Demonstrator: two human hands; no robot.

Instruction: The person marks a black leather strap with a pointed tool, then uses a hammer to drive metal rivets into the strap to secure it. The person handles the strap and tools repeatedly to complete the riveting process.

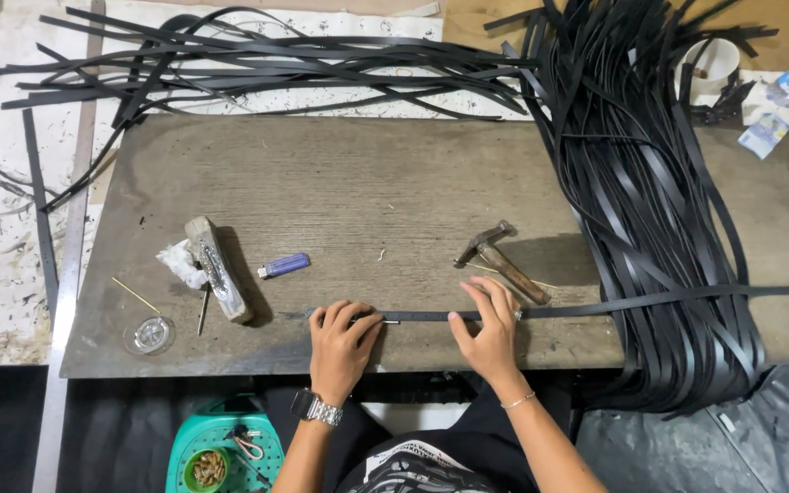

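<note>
A broad grey work board [340, 192] fills the middle of the frame. Down its right side spills a thick heap of black strips [650, 228], and a looser spread of the same strips [257, 64] lies across the upper left. One black strap [595, 306] runs flat along the board's lower edge, from the right border in to your hands at lower centre. Your left hand [340, 345] lies on the strap's end, fingers curled down on it, with a small metal pin showing at the fingertips; whether it pinches anything I cannot tell. Your right hand [490, 330] presses the strap flat with fingers spread, clasping nothing. A hammer [500, 258] lies just above your right hand. Left of centre sit a wooden block [218, 269], then a blue lighter [284, 265].
</note>
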